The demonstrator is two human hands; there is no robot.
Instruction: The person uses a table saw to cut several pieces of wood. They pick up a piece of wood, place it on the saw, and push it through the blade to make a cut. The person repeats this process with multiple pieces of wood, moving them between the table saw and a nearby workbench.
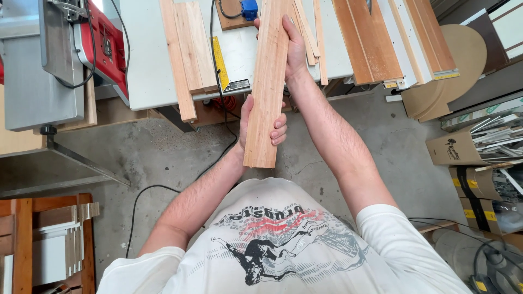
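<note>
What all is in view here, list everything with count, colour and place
wooden board: one, light reddish, upright in both hands, centre
workbench: one, pale grey, top
wood strips: several, orange-brown, on the workbench
yellow ruler: one, on the workbench
red machine: one, top left
cardboard boxes: a few, brown, right
round wooden discs: stacked, tan, top right
black cable: one, on the concrete floor
left hand: grip on the board's lower end
right hand: grip higher up
</note>
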